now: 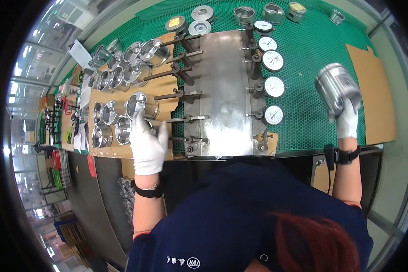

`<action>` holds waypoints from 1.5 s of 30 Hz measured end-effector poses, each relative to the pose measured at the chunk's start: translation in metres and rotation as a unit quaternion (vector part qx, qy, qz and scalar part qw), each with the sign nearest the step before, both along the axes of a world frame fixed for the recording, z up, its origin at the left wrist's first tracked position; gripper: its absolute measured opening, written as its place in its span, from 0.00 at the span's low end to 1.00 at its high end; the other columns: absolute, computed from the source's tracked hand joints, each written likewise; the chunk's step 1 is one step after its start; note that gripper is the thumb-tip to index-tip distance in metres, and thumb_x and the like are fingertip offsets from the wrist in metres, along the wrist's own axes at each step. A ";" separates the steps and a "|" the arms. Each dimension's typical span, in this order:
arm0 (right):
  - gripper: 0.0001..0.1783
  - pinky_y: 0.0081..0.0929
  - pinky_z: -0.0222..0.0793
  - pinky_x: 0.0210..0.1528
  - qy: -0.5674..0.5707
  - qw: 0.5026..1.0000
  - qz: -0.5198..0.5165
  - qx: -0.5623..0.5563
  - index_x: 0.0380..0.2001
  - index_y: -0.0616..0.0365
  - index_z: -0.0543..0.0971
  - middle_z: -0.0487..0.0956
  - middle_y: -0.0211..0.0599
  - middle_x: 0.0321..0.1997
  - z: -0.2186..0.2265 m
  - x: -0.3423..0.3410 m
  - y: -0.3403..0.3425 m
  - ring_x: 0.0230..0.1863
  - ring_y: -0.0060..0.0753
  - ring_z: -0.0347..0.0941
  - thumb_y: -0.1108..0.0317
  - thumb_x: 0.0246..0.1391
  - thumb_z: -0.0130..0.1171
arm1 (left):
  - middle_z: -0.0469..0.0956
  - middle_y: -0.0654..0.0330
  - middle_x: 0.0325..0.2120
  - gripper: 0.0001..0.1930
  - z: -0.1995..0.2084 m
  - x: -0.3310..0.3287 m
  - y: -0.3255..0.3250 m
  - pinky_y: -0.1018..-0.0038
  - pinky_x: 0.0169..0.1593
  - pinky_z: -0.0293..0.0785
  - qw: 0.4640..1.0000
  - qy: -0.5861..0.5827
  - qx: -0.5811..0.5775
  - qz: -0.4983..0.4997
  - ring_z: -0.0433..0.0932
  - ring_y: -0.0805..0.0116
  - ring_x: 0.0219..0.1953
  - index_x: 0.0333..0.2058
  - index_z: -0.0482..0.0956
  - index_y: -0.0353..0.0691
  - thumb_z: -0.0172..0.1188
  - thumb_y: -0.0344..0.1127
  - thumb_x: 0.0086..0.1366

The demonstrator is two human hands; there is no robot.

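Observation:
My right hand, in a white glove, grips a shiny metal piston from its near end. The piston is tilted and held over the right side of the green mat. My left hand, also gloved in white, reaches over the cardboard at the left with its thumb apart from its fingers. Its fingertips are at the near edge of an open-ended piston; whether they touch it I cannot tell. Part of another piston shows just left of that hand. Several more pistons stand in rows beyond.
A metal plate fixture stands in the middle, with black rods on its left and several dial gauges on its right. More pistons line the far edge of the green mat. A cardboard sheet lies at the right.

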State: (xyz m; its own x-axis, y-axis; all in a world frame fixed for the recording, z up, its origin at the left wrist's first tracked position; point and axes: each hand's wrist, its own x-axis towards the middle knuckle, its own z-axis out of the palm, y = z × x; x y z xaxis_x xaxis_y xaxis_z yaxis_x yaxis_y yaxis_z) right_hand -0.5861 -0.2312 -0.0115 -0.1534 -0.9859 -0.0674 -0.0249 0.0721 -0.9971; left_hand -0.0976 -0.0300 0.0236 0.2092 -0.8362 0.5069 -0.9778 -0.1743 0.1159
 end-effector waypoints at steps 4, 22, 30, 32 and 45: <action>0.22 0.26 0.68 0.16 0.067 0.988 0.060 0.122 0.51 0.60 0.76 0.81 0.37 0.30 -0.023 0.036 -0.086 0.19 0.26 0.74 0.54 0.65 0.55 | 0.84 0.45 0.34 0.24 -0.024 0.015 0.029 0.54 0.44 0.79 0.967 0.086 0.177 0.162 0.83 0.42 0.35 0.48 0.75 0.31 0.67 0.43 0.61; 0.39 0.32 0.81 0.45 0.020 0.966 0.207 0.156 0.68 0.66 0.63 0.80 0.47 0.48 -0.042 0.075 -0.160 0.45 0.39 0.82 0.50 0.65 0.59 | 0.83 0.48 0.27 0.13 -0.033 0.026 0.049 0.61 0.40 0.77 0.940 0.226 0.108 0.234 0.82 0.53 0.30 0.36 0.82 0.35 0.67 0.40 0.61; 0.26 0.26 0.78 0.44 0.050 0.944 0.324 0.045 0.66 0.62 0.69 0.80 0.34 0.39 0.055 0.063 0.013 0.36 0.26 0.79 0.64 0.68 0.53 | 0.82 0.61 0.29 0.15 0.073 -0.004 0.056 0.79 0.28 0.72 0.746 0.639 -0.051 0.178 0.78 0.77 0.25 0.41 0.82 0.34 0.64 0.43 0.66; 0.27 0.25 0.77 0.44 0.055 0.904 0.423 0.039 0.65 0.61 0.70 0.81 0.34 0.41 0.079 0.111 0.052 0.38 0.24 0.79 0.71 0.63 0.56 | 0.83 0.60 0.29 0.15 0.087 -0.018 0.054 0.78 0.26 0.71 0.700 0.711 -0.037 0.056 0.77 0.76 0.23 0.41 0.81 0.33 0.63 0.42 0.67; 0.60 0.43 0.70 0.58 0.315 0.800 0.424 -0.285 0.68 0.63 0.61 0.72 0.58 0.55 0.051 0.224 0.112 0.56 0.60 0.71 0.58 0.32 0.79 | 0.78 0.48 0.50 0.30 0.016 -0.045 0.009 0.70 0.50 0.78 0.839 0.461 0.196 -0.211 0.83 0.61 0.43 0.61 0.68 0.33 0.66 0.28 0.61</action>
State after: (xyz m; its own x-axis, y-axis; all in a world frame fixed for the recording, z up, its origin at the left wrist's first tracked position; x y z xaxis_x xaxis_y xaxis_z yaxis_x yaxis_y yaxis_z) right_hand -0.3624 -0.1189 0.0392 0.7601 -0.5966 0.2575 -0.3350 -0.6993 -0.6314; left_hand -0.1430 -0.0213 0.0401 0.0040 -0.9992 -0.0388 -0.4883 -0.0358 0.8720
